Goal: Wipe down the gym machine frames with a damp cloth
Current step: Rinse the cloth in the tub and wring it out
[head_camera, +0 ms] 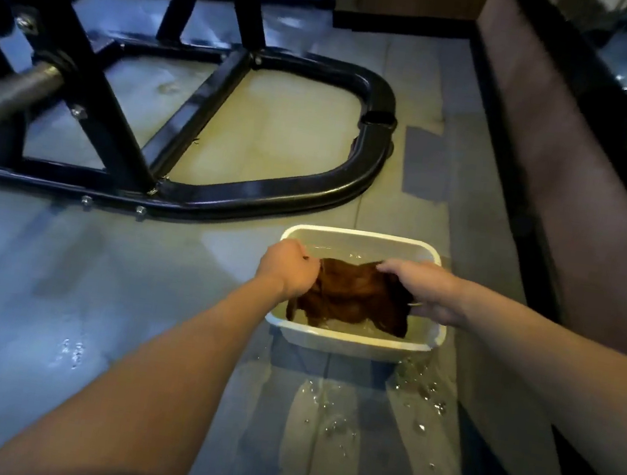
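A brown cloth (352, 296) hangs spread over a white plastic tub (349, 343) of water on the floor. My left hand (289, 270) grips the cloth's left edge with curled fingers. My right hand (426, 292) pinches its right edge above the tub's right rim. The cloth's lower part dips into the water. The black gym machine frame (270, 191) lies on the floor just beyond the tub, its curved base tube running from left to the far right.
Water drops (419, 390) are splashed on the grey floor in front of the tub. A dark wall base (549, 188) runs along the right. A grey metal bar (7, 97) sticks out at the left among the machine's uprights.
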### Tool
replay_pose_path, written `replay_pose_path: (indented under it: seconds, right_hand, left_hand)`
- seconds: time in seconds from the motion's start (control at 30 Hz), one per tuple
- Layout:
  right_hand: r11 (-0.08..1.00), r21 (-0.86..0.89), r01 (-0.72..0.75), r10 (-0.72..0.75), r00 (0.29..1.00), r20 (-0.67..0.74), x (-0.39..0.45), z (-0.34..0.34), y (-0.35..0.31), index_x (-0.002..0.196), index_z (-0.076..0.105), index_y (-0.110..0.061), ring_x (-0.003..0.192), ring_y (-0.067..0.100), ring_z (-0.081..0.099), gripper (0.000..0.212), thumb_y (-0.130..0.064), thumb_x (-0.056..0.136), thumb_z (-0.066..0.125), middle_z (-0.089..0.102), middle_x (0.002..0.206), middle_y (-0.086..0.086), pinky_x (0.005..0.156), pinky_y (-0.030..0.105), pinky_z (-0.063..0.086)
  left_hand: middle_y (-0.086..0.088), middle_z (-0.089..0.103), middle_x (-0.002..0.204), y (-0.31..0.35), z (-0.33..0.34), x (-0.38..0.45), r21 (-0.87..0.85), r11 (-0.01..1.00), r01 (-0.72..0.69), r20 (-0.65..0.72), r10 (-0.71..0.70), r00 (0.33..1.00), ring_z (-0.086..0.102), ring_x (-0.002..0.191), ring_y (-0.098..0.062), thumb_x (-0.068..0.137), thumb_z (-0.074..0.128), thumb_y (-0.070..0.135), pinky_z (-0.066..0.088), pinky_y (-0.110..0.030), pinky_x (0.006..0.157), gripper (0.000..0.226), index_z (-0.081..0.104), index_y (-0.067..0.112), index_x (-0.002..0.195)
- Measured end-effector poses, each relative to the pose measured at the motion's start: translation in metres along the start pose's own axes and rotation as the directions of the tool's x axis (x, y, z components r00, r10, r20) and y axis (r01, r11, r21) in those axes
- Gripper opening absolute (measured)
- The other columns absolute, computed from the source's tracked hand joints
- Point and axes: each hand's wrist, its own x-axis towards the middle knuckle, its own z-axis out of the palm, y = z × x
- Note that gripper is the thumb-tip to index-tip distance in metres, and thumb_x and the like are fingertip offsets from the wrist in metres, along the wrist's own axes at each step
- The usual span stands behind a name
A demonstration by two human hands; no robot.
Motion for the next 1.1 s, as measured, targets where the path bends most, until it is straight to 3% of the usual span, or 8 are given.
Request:
replay_pose_path:
  seconds: [0.23,0.37,0.47,0.53,0.6,0.67,0.87,1.1]
  right_hand:
    - [0.995,-0.032,-0.099,0.095,0.991,-0.094,0.01,0.015,0.005,0.11,0.061,-0.012,0.102,0.026,0.066,0.018,-0.029,0.107,0.056,0.072,0.108,0.014,0.102,0.046,0.053]
    - [0.994,-0.079,0.069,-0.081,0.982,-0.172,0.027,0.016,0.008,0.112,0.062,-0.016,0.102,0.022,0.064,0.01,-0.015,0.108,0.053,0.068,0.109,0.012,0.091,0.037,0.056]
    - [0.958,-0.2,0.208,-0.233,0.967,-0.108,0.03,0.012,-0.006,0.122,0.063,-0.023,0.102,0.015,0.059,0.021,-0.013,0.107,0.053,0.065,0.109,0.004,0.078,0.026,0.047]
    - [0.923,-0.272,0.273,-0.283,0.959,0.005,0.028,0.009,-0.013,0.118,0.069,-0.024,0.104,0.017,0.061,0.023,-0.014,0.105,0.053,0.067,0.109,0.003,0.08,0.026,0.048]
    - [0.892,-0.338,0.3,-0.287,0.954,0.089,0.018,0.01,-0.019,0.107,0.074,-0.02,0.103,0.022,0.064,0.02,-0.02,0.097,0.056,0.068,0.105,0.007,0.083,0.03,0.053]
    - [0.867,-0.384,0.317,-0.286,0.948,0.138,0.01,0.01,-0.022,0.097,0.073,-0.016,0.1,0.027,0.065,0.024,-0.029,0.083,0.059,0.067,0.1,0.012,0.087,0.039,0.056]
    - [0.851,-0.392,0.348,-0.333,0.937,0.11,0.01,-0.009,-0.027,0.101,0.071,-0.003,0.105,0.036,0.063,0.024,-0.018,0.092,0.055,0.065,0.103,0.02,0.097,0.044,0.053]
    - [0.686,-0.522,0.507,-0.673,0.714,-0.191,0.004,-0.008,-0.018,0.102,0.07,-0.029,0.091,0.009,0.065,0.009,-0.026,0.101,0.061,0.069,0.094,-0.008,0.066,0.018,0.049]
  left_hand:
    - [-0.008,0.066,0.082,-0.012,0.017,0.005,0.201,0.98,0.015,0.205,-0.057,0.977,0.064,0.085,-0.022,0.097,0.06,0.021,0.053,-0.032,0.075,0.02,0.071,0.009,0.087]
    - [-0.009,0.071,0.09,-0.014,0.023,0.01,0.276,0.961,-0.009,0.381,-0.101,0.919,0.062,0.092,-0.019,0.103,0.053,0.035,0.046,-0.037,0.091,0.039,0.072,0.015,0.076]
    - [-0.013,0.072,0.093,-0.013,0.024,0.015,0.24,0.969,-0.055,0.277,-0.014,0.961,0.067,0.092,-0.022,0.104,0.059,0.028,0.049,-0.033,0.085,0.026,0.073,0.015,0.085]
    - [-0.012,0.07,0.108,-0.011,0.021,0.014,0.171,0.983,-0.071,0.138,0.047,0.989,0.066,0.103,-0.026,0.103,0.06,0.029,0.05,-0.029,0.083,0.02,0.068,0.013,0.114]
    - [-0.013,0.052,0.148,0.0,0.012,0.009,0.188,0.971,-0.145,0.156,0.116,0.981,0.053,0.133,-0.032,0.1,0.065,0.022,0.048,-0.037,0.103,0.063,0.036,0.024,0.156]
    - [-0.012,0.033,0.163,0.019,0.003,0.011,0.252,0.949,-0.192,0.272,0.121,0.955,0.038,0.146,-0.034,0.095,0.071,0.014,0.043,-0.04,0.109,0.093,0.012,0.036,0.163]
    - [-0.003,0.067,0.112,0.026,0.013,0.015,0.277,0.936,-0.219,0.393,0.098,0.914,0.061,0.107,-0.018,0.101,0.063,0.023,0.046,-0.025,0.08,0.028,0.065,0.018,0.129]
    - [-0.001,0.065,0.099,0.015,0.008,0.023,0.33,0.866,-0.375,0.131,0.351,0.927,0.062,0.092,-0.018,0.107,0.048,0.027,0.055,-0.034,0.081,0.014,0.056,0.023,0.117]
